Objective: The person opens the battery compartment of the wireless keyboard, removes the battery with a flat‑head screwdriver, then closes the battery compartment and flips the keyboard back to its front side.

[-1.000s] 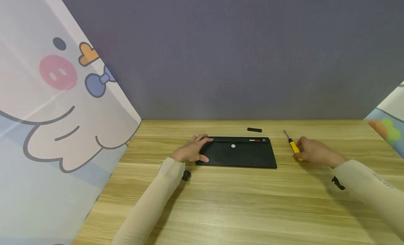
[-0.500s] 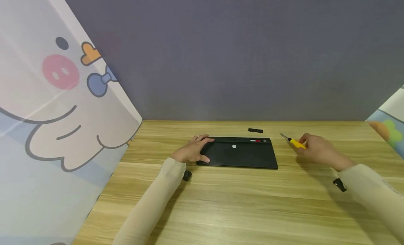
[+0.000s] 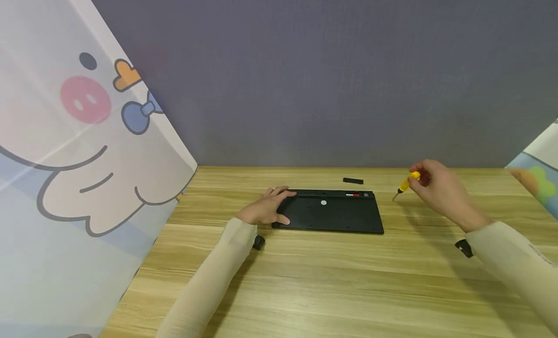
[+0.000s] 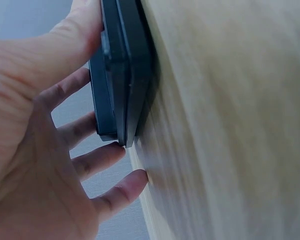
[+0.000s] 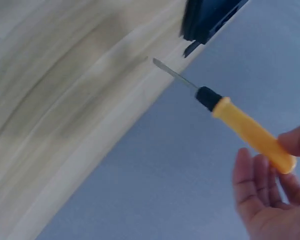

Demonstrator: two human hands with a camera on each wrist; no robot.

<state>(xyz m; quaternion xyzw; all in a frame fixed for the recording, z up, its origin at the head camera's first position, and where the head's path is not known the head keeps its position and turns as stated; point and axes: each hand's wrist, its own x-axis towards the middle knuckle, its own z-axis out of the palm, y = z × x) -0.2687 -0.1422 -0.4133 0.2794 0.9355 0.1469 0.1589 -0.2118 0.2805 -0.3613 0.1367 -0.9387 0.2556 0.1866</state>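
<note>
A black keyboard (image 3: 331, 214) lies with its underside up on the wooden table, and a red and white battery (image 3: 352, 195) shows in its slot. On its left end rests my left hand (image 3: 265, 207), fingers spread, thumb over the top near the front corner. The left wrist view shows the outer fingers lying loosely past the keyboard's edge (image 4: 122, 75). Off to the right, my right hand (image 3: 440, 185) pinches a screwdriver (image 5: 250, 127) by the end of its yellow handle. The screwdriver is raised and tilted, its metal tip pointing down and left.
Behind the keyboard lies a small black strip (image 3: 353, 181), likely a battery cover. A grey partition (image 3: 331, 76) rises along the back of the table (image 3: 314, 284). A cartoon-printed panel (image 3: 104, 183) stands at the left.
My right hand has lifted the screwdriver from the table and turned it, so that its tip now points down rather than away. The left hand and keyboard stay put.
</note>
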